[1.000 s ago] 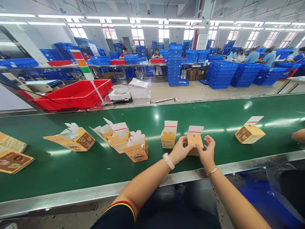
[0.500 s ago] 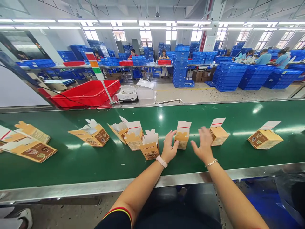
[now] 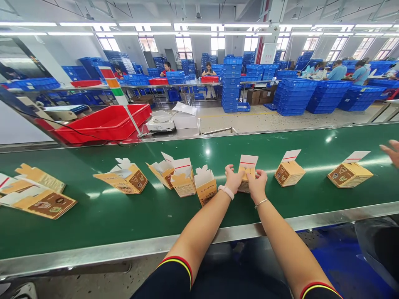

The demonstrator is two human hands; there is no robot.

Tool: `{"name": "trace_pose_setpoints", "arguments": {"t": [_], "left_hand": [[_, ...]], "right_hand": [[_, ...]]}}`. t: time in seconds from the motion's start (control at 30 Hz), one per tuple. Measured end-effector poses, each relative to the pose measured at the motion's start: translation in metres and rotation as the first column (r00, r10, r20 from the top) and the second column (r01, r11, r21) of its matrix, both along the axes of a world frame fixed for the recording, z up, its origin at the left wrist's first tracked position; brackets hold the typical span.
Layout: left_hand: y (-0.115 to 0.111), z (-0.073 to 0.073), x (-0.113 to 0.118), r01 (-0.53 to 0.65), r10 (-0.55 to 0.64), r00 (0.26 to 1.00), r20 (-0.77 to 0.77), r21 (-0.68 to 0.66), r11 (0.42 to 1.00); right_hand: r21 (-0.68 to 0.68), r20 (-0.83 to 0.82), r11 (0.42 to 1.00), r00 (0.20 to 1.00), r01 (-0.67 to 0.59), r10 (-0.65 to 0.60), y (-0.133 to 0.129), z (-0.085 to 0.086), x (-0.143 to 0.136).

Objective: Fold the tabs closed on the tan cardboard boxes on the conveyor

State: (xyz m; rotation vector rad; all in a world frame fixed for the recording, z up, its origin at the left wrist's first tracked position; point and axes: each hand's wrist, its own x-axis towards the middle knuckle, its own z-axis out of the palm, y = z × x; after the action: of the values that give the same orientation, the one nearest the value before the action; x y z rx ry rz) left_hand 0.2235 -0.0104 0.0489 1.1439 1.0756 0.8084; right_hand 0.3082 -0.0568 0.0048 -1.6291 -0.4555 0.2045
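Hands (image 3: 243, 182) have moved together, now holding 1 carton (image 3: 247, 171) between them.

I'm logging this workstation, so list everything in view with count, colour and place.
Box between hands: one, tan, white flap; belt
Open boxes: four, tan-brown; left of hands
Flatter boxes: overlapping, count unclear, tan-brown; far left
Flap-up boxes: two, tan-brown; right
Belt: one, green; across front
Large bin: one, red; beyond belt
Signal light: one, red-orange-green-white; by bin
Scale: one, white; right of bin
White carton: one; beside scale
Crates: many, blue; background
People: several, blue or red tops; background
Other person's hand: one; right edge
Left hand, right hand: one each, bare; at box
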Motion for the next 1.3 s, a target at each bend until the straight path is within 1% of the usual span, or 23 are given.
{"name": "trace_pose_setpoints", "arguments": {"t": [0.03, 0.1, 0.23, 0.3, 0.33, 0.4, 0.43, 0.47, 0.53, 0.57, 0.6, 0.63, 0.67, 0.73, 0.77, 0.8, 0.9, 1.0, 1.1, 1.17, 1.2, 1.23, 1.3], "left_hand": [[0.001, 0.001, 0.004, 0.025, -0.022, 0.999, 0.034, -0.098, 0.995], [0.003, 0.004, 0.012, 0.091, -0.080, 0.995, 0.065, -0.187, 0.978], [0.006, 0.014, 0.028, 0.131, -0.120, 0.991, 0.060, -0.249, 0.960], [-0.002, 0.019, 0.032, 0.115, -0.103, 0.993, 0.058, -0.252, 0.961], [-0.009, 0.020, 0.029, 0.099, -0.088, 0.994, 0.059, -0.224, 0.970], [-0.032, 0.016, 0.013, 0.077, -0.074, 0.994, 0.075, -0.042, 0.996], [-0.045, 0.010, 0.000, 0.076, -0.087, 0.993, 0.078, 0.134, 0.988], [-0.059, 0.002, -0.016, 0.080, -0.117, 0.990, 0.083, 0.357, 0.931], [-0.079, -0.016, -0.052, -0.006, -0.073, 0.993, 0.087, 0.682, 0.731], [-0.083, -0.024, -0.068, -0.102, 0.033, 0.994, 0.105, 0.768, 0.633], [-0.084, -0.031, -0.082, -0.202, 0.164, 0.978, 0.131, 0.800, 0.565], [-0.080, -0.035, -0.093, -0.250, 0.256, 0.958, 0.128, 0.808, 0.533], [-0.074, -0.036, -0.101, -0.246, 0.296, 0.951, 0.094, 0.810, 0.533], [-0.056, -0.034, -0.106, -0.119, 0.240, 0.970, -0.035, 0.792, 0.598], [-0.048, -0.031, -0.106, -0.030, 0.171, 0.980, -0.103, 0.772, 0.634], [-0.041, -0.027, -0.104, 0.042, 0.110, 0.982, -0.152, 0.749, 0.662], [-0.029, -0.021, -0.093, 0.108, 0.040, 0.980, -0.195, 0.687, 0.719], [-0.026, -0.024, -0.083, 0.120, 0.026, 0.979, -0.202, 0.673, 0.730], [-0.029, -0.034, -0.079, 0.022, 0.072, 0.992, -0.101, 0.715, 0.699], [-0.036, -0.041, -0.082, -0.107, 0.150, 0.989, 0.011, 0.753, 0.649], [-0.042, -0.045, -0.084, -0.128, 0.154, 0.987, 0.039, 0.770, 0.625], [-0.048, -0.048, -0.085, -0.105, 0.120, 0.992, 0.040, 0.786, 0.609], [-0.061, -0.052, -0.084, 0.027, -0.020, 1.000, -0.018, 0.795, 0.605]], "right_hand": [[-0.003, -0.037, 1.000, 0.999, 0.003, -0.003, 0.002, -0.002, 0.002], [0.005, -0.078, 1.000, 0.997, -0.013, 0.013, 0.005, -0.004, 0.006], [0.009, -0.111, 0.999, 0.993, -0.036, 0.036, 0.008, 0.000, 0.018], [0.004, -0.109, 1.000, 0.994, -0.009, 0.010, 0.002, 0.005, 0.020], [0.009, -0.067, 1.000, 0.997, 0.029, -0.028, -0.004, 0.007, 0.020], [0.068, 0.119, 0.991, 0.985, 0.114, -0.121, -0.020, 0.009, 0.015], [0.122, 0.244, 0.984, 0.957, 0.130, -0.156, -0.029, 0.010, 0.011], [0.173, 0.359, 0.980, 0.920, 0.102, -0.159, -0.037, 0.010, 0.007], [0.192, 0.504, 0.977, 0.863, -0.089, -0.021, -0.047, 0.011, -0.004], [0.157, 0.524, 0.961, 0.844, -0.228, 0.114, -0.048, 0.012, -0.010], [0.107, 0.517, 0.921, 0.813, -0.374, 0.270, -0.046, 0.013, -0.015], [0.057, 0.490, 0.856, 0.762, -0.513, 0.424, -0.042, 0.015, -0.019], [0.015, 0.456, 0.775, 0.694, -0.632, 0.557, -0.036, 0.017, -0.023], [-0.028, 0.406, 0.634, 0.570, -0.773, 0.714, -0.024, 0.021, -0.028], [-0.039, 0.395, 0.596, 0.536, -0.802, 0.746, -0.018, 0.022, -0.029], [-0.043, 0.388, 0.585, 0.526, -0.810, 0.757, -0.014, 0.023, -0.030], [-0.039, 0.372, 0.644, 0.587, -0.764, 0.719, -0.010, 0.022, -0.027], [-0.026, 0.355, 0.696, 0.645, -0.717, 0.677, -0.015, 0.024, -0.024], [-0.035, 0.419, 0.784, 0.703, -0.620, 0.575, -0.031, 0.028, -0.030], [-0.062, 0.533, 0.877, 0.727, -0.477, 0.433, -0.051, 0.028, -0.040], [-0.067, 0.594, 0.911, 0.718, -0.406, 0.364, -0.063, 0.027, -0.046], [-0.065, 0.642, 0.926, 0.695, -0.372, 0.325, -0.075, 0.025, -0.051], [0.024, 0.708, 0.914, 0.653, -0.405, 0.270, -0.094, 0.022, -0.056]]}}
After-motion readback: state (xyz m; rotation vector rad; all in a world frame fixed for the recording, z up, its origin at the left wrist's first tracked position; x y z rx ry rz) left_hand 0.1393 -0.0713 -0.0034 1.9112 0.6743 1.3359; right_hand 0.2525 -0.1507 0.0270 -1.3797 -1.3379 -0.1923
